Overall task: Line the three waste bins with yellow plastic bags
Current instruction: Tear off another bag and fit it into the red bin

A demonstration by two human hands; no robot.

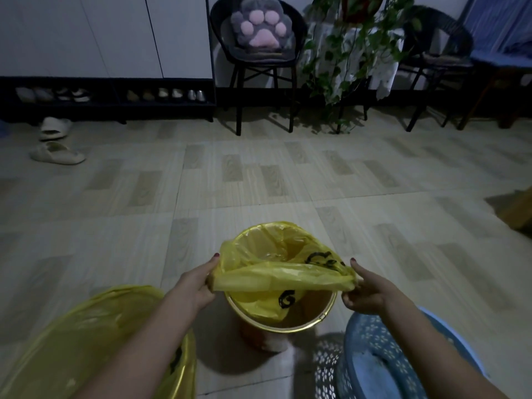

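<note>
The yellow bag [283,276] is sitting half in the gold bin [280,321], far edge already hooked over the far rim, while the left hand [194,286] and right hand [364,293] are each pinching an end of the near edge, stretching it sideways just above the bare near rim.

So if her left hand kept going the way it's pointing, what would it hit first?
Probably the yellow bag the left hand already grips, then the far rim of the gold bin; depth is uncertain.
</note>
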